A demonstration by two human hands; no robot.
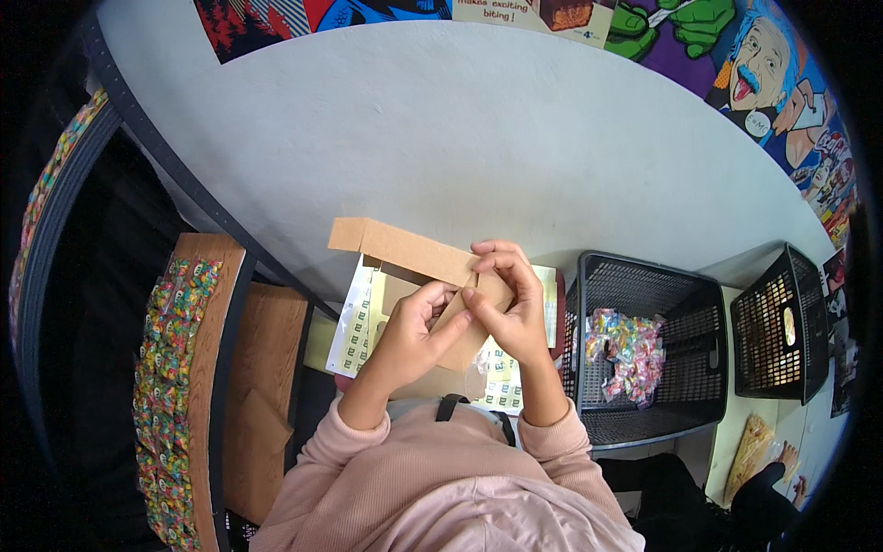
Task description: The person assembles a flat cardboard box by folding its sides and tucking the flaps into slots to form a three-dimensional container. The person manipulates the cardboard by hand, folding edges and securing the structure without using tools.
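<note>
A brown cardboard box [418, 257], partly folded, is held up in front of my chest. One long flap of it sticks out to the upper left. My left hand [409, 336] is closed with its fingers curled against the near side of the cardboard, thumb pointing right. My right hand [512, 304] pinches the right end, its thumb pressed on the folded edge and its fingers bent over the top. Both thumbs nearly meet at the fold. Below the box lie printed white and yellow sheets [501, 382], partly covered by my hands and the box.
To the right stands a black plastic crate [685, 368] with wrapped candies [630, 354] inside; a second black crate [782, 322] is beyond it. A bag of yellowish sticks [750, 451] lies near another person's hand [788, 457]. At left, a wooden shelf [207, 322] bears colourful packets [170, 414].
</note>
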